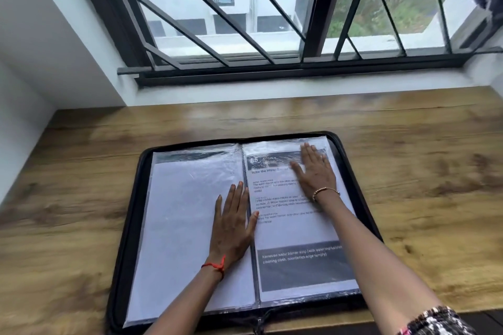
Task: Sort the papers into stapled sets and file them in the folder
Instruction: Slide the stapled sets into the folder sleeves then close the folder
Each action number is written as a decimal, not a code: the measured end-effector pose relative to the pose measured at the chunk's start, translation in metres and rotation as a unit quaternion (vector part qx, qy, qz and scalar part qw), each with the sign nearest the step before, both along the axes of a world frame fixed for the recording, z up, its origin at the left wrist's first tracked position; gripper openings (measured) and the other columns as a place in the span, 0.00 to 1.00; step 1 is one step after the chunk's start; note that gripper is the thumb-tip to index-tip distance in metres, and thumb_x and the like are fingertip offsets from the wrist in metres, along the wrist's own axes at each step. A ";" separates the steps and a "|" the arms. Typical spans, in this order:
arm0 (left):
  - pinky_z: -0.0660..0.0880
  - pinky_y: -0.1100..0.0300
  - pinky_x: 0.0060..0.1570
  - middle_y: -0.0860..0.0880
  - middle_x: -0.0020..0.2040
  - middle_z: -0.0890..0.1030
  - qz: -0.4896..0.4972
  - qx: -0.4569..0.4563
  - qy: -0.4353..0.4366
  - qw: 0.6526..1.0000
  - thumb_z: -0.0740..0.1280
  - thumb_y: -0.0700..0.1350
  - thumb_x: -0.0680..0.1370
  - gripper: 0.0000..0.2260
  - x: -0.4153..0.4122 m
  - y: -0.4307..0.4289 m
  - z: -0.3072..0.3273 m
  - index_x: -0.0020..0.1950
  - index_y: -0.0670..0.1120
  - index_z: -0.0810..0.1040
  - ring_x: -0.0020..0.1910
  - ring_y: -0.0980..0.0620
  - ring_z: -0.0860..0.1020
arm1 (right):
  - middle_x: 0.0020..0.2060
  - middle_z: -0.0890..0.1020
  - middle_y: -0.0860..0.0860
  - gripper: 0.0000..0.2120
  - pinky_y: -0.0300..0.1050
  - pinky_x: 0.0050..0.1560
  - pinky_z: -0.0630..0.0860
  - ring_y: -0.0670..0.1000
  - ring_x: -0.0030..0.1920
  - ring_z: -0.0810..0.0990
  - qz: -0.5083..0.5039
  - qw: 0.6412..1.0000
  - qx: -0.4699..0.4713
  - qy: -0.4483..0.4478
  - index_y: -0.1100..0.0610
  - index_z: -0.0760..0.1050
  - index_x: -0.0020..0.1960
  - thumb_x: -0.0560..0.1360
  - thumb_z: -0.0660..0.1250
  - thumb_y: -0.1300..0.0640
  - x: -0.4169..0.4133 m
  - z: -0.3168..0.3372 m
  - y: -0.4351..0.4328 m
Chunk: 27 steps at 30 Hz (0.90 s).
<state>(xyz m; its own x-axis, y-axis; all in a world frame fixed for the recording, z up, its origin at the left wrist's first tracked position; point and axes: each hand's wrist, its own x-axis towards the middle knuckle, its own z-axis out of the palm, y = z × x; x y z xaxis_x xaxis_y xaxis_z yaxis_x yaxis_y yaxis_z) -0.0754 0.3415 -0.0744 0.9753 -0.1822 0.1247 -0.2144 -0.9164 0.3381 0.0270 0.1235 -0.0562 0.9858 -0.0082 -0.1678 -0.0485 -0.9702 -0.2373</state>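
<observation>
We are pressing both hands flat on the open folder [131, 212], which is lying square on the wooden worktop [81, 171] under the window grille [217, 22]. Our left hand [231, 228] is resting palm down on the blank page [179, 226], just beside the spine [251, 258]. Its grip is spread, fingers straight, pinching nothing. We are judging that it is pinning this side so the leaves are not springing back.

Our right hand [315, 171] is lying on the upper part of the printed sheet [294, 234], its grip likewise spread flat and holding nothing. It is probably smoothing the sheet down into its pocket. So the paper is sitting filed in the right-hand sleeve; whether it is stapled to others behind it, we cannot tell.

The folder is showing a black, fabric-looking border with rounded corners and a zip pull [261, 326] at the near edge. The sleeves are clear plastic, glossy and crinkled, catching the window light. The sheet is white with a dark header band reading "KITCHEN" and a grey block of white text low down. The worktop is brown, with grain running crosswise and a slight sheen.
</observation>
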 end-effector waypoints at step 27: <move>0.68 0.47 0.57 0.40 0.60 0.72 0.451 -0.198 0.090 0.865 0.64 0.43 0.77 0.11 -0.016 0.129 0.048 0.57 0.39 0.73 0.61 0.39 0.69 | 0.76 0.44 0.52 0.38 0.57 0.71 0.32 0.49 0.76 0.40 0.203 0.978 0.046 0.011 0.59 0.44 0.76 0.72 0.32 0.38 -0.102 0.014 0.212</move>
<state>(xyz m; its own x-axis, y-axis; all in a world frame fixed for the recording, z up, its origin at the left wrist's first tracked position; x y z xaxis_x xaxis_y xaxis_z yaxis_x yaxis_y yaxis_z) -0.0916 0.4709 -0.0265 0.7081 0.6865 -0.1651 0.6166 -0.4874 0.6182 -0.0745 0.3360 -0.0425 0.9005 0.4003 -0.1702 0.3311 -0.8845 -0.3287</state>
